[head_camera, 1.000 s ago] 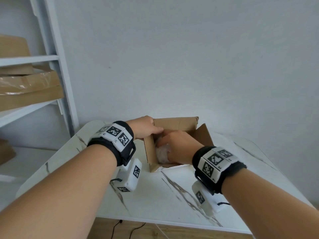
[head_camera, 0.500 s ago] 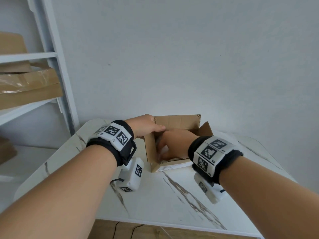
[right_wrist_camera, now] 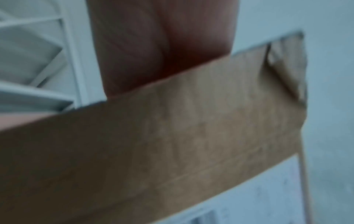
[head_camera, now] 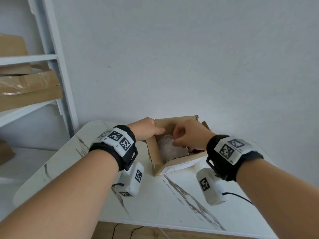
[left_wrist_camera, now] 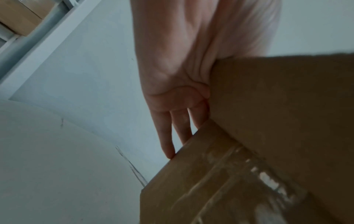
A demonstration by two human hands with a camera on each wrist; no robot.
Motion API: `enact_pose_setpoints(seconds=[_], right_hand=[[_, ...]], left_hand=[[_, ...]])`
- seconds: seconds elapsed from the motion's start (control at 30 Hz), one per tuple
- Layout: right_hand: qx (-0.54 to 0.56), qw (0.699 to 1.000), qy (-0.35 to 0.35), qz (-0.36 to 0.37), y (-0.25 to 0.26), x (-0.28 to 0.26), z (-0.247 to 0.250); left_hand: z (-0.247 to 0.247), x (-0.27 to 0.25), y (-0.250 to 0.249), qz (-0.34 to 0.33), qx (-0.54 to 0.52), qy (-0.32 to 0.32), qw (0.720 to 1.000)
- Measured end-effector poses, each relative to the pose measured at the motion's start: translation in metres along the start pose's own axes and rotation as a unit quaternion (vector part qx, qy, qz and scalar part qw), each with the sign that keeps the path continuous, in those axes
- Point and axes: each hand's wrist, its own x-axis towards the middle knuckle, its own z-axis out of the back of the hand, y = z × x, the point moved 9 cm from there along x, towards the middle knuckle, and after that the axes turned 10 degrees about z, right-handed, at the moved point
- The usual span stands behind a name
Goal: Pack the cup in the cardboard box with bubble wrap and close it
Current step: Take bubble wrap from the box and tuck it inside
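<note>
A small open cardboard box (head_camera: 179, 167) stands on the white marble table (head_camera: 164, 204). Inside it lies a bundle of bubble wrap (head_camera: 164, 148); the cup itself is hidden in the wrap. My left hand (head_camera: 148, 130) grips the box's left wall, thumb over the rim and fingers (left_wrist_camera: 172, 128) straight down the outside of the box (left_wrist_camera: 268, 121). My right hand (head_camera: 188, 137) hovers over the opening, blurred, fingers curled with the tips at the top of the wrap. The right wrist view shows only my palm (right_wrist_camera: 162, 53) behind a box wall (right_wrist_camera: 191, 136).
A white shelf unit (head_camera: 57, 83) stands at the left with taped cartons (head_camera: 29, 90) on its boards. The grey wall runs close behind the box. Cables hang below the table's near edge (head_camera: 155, 226).
My right hand has lifted from deep inside the box to just above the opening, uncovering the bubble wrap bundle. My left hand keeps its hold on the left wall.
</note>
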Motion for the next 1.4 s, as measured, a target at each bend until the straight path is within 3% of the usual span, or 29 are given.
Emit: enact_pose_setpoints(seconds=[0.07,0.17,0.23,0.47,0.77,0.93,1.07,1.2,1.27,1.4], right_hand=[[-0.049,0.998,0.034,0.027,0.007,-0.003,-0.006],[0.009,0.993,0.104,0.045,0.019,-0.010,-0.023],[-0.024,0.986,0.156,0.053,0.027,-0.015,-0.030],[-0.157,0.953,0.258,0.012,0.028,-0.009,-0.041],[-0.244,0.954,0.152,0.083,0.039,-0.001,-0.059],[-0.158,0.976,0.083,0.121,0.044,-0.015,-0.036],[-0.087,0.990,0.041,0.103,0.035,-0.024,-0.006],[-0.175,0.974,0.122,0.076,0.024,-0.025,-0.013],[-0.208,0.959,0.165,0.096,0.028,-0.029,-0.026],[-0.282,0.925,0.173,0.184,0.041,-0.035,-0.037]], left_hand=[[-0.003,0.000,0.000,-0.006,0.002,0.002,1.000],[-0.003,0.001,-0.001,-0.008,0.012,0.001,1.000],[-0.002,0.001,-0.001,-0.005,0.021,0.005,1.000],[-0.007,-0.002,-0.009,-0.012,0.024,0.015,1.000],[-0.009,-0.004,-0.006,0.007,0.024,0.024,0.999],[-0.008,-0.008,-0.009,0.000,0.053,0.021,0.998],[-0.019,0.010,-0.003,-0.001,0.018,0.085,0.996],[-0.009,-0.013,-0.011,-0.002,0.036,0.038,0.999],[-0.005,-0.010,-0.007,0.001,0.047,0.020,0.999],[-0.005,-0.004,0.006,0.024,-0.004,0.048,0.999]])
